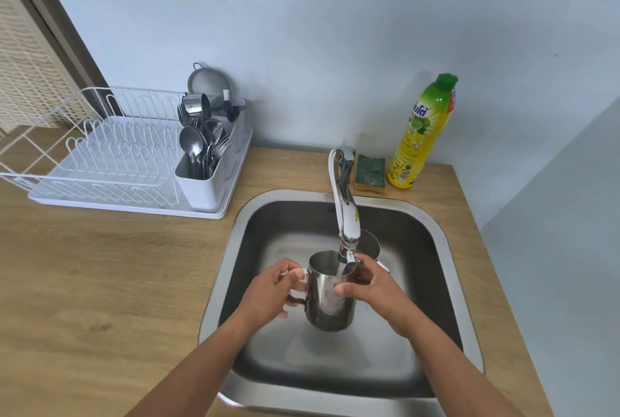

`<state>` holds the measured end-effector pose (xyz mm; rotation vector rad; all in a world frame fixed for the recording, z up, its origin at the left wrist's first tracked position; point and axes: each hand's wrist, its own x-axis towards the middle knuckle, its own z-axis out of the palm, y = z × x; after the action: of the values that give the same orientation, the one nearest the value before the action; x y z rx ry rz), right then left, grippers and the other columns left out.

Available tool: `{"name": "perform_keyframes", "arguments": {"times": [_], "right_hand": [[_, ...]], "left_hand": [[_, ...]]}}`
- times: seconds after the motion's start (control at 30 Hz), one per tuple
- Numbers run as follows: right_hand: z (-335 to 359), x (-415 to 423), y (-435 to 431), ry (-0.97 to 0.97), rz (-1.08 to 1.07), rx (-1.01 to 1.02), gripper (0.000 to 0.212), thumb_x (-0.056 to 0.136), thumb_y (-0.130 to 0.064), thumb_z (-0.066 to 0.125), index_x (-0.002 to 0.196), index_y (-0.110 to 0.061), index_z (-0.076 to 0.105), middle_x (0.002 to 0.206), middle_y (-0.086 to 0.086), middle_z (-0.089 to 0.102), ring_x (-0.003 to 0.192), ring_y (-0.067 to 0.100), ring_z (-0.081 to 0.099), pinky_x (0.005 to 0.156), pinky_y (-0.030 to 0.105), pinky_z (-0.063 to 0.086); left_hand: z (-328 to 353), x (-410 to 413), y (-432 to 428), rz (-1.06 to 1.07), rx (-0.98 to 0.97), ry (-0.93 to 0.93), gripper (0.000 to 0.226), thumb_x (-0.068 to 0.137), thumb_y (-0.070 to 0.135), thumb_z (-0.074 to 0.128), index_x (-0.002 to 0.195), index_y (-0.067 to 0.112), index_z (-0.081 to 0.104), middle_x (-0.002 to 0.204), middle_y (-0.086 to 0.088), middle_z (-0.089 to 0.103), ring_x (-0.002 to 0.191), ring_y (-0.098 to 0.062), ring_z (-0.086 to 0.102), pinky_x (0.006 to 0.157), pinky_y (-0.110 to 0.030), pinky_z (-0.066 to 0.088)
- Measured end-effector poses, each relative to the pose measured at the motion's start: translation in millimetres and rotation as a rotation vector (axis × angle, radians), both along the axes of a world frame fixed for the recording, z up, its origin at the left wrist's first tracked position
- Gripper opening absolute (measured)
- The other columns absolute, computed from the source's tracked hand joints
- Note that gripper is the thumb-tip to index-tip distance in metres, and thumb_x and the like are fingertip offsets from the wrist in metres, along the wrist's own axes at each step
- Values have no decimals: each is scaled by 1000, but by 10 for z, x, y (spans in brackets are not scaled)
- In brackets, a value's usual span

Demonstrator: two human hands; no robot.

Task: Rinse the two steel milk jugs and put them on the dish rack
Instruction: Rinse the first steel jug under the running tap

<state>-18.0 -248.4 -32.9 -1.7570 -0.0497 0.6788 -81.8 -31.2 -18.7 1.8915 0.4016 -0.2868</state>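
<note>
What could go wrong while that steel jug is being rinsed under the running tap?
1. The wet jug may slip: the left hand grips its handle, but the right hand holds only the smooth side.
2. Its rim sits right under the tap, so lifting it carelessly might knock the spout.
3. The second jug stands close behind in the sink and could be bumped over.

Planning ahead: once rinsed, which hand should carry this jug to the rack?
Probably left: the left hand grips the jug by its handle, and the rack stands on that side; the right hand holds its wall.
</note>
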Motion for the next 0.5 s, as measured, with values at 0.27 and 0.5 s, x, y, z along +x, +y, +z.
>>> {"name": "perform_keyframes", "arguments": {"times": [0.27, 0.5], "right_hand": [[-149, 24, 96, 2, 136, -90, 91, 57, -37, 86, 138, -29, 44, 127, -5, 66, 118, 15, 63, 109, 46, 46], [-189, 69, 83, 9, 179, -169, 96, 57, -42, 85, 141, -27, 41, 129, -5, 65, 120, 14, 62, 109, 43, 45]], "left_hand": [[-85, -38, 70, 10, -5, 58, 16, 99, 30, 50, 93, 19, 60, 98, 4, 74, 82, -18, 71, 64, -30, 58], [-158, -25, 16, 13, -24, 119, 17, 101, 28, 46, 93, 18, 58, 101, 0, 73, 81, -22, 70, 63, -32, 55]]}}
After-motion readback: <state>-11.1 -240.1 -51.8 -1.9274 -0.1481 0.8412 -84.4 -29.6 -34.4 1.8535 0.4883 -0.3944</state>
